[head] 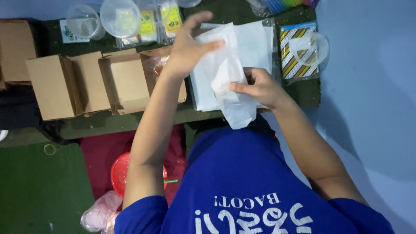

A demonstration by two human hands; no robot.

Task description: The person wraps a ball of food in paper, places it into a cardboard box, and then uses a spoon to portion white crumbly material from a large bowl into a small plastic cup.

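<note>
Head view. Right hand [261, 88] closed on a white paper bag [225, 69], thumb and forefinger pinching its lower part; remaining fingers curled beneath. Left hand [189, 47] raised at the bag's 10 o'clock, fingers spread wide, only one fingertip touching the bag's upper edge; nothing clamped in that hand. Bag held slightly tilted between the two hands, its loose lower end hanging towards 6 o'clock over the table's near edge.

Directly behind the bag, at 1 o'clock: a stack of white sheets [256, 43] lying flat on the dark green table [108, 123]. Cannot tell whether bag and stack touch.

At 3 o'clock of the stack: a yellow-and-black striped packet [289, 60], with a clear plastic lid [313, 47] resting on top of it.

At 9 o'clock of the left hand: an open brown cardboard box [125, 82], partly covered by the left forearm. Further towards 9 o'clock, just beside it: a second cardboard box [54, 86], also open.

At 11 o'clock of the left hand, along the far edge of the table: two clear round containers [119, 17], side by side, and next to them yellow-labelled sachets [161, 19].

At 7 o'clock, below table level: a red bowl [118, 173] on a dark red mat [102, 149], partly hidden by the left arm. At 7 o'clock of the bowl: a clear plastic bag [99, 213]. At 6 o'clock of the frame: a blue shirt [242, 173].
</note>
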